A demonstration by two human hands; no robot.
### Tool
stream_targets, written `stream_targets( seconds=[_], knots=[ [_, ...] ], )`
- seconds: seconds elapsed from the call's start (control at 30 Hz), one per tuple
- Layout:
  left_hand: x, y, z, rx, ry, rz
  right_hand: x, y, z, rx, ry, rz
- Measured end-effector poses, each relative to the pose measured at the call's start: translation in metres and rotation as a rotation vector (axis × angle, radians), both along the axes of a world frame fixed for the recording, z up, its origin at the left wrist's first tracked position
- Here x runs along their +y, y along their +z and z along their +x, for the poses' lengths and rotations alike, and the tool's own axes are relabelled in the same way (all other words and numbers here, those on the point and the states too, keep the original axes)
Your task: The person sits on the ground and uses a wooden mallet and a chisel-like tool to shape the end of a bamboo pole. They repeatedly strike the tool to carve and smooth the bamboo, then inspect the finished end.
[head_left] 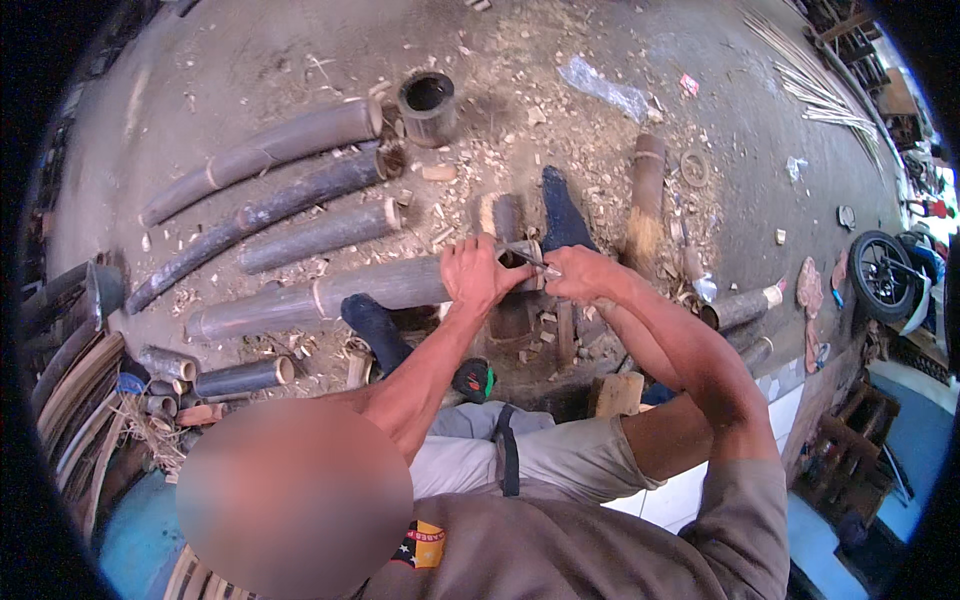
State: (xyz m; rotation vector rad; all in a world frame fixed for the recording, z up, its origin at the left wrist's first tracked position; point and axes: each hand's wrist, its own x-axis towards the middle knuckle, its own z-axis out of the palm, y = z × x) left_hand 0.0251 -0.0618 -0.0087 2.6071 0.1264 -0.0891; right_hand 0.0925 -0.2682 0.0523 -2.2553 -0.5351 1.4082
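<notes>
A long bamboo pole [380, 286] lies crosswise before me, its cut end to the right. My left hand [478, 272] is closed around the pole near that end, the thumb reaching toward the rim. My right hand [578, 274] grips a thin metal tool [541, 266] whose exact kind I cannot make out. The tool's tip is at the pole's end, close to my left thumb. Under the end stands a short wooden support [510, 318]. My feet in dark socks lie on either side, the left foot [372, 325] against the pole and the right foot [566, 208] beyond its end.
Several bamboo lengths [270, 150] lie at the far left, beside an upright hollow section [430, 125]. Wood chips cover the floor [520, 60]. Another bamboo piece [647, 190] stands right of my right foot. Split strips [80, 400] are stacked at left; a motorbike wheel [883, 277] is far right.
</notes>
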Motion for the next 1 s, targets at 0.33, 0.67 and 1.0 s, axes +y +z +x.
stream_targets(
  seconds=[0.33,0.67,1.0],
  knots=[
    [0.045,0.013,0.0,0.178,-0.359,0.143,0.024,0.018,-0.105,-0.277,-0.08,-0.05],
    [0.065,-0.025,-0.009,-0.009,-0.3,-0.103,0.103,0.006,-0.142,0.359,-1.094,0.443],
    [0.067,-0.01,-0.008,0.038,-0.482,-0.068,0.118,-0.006,-0.136,0.386,-1.356,0.537]
  ],
)
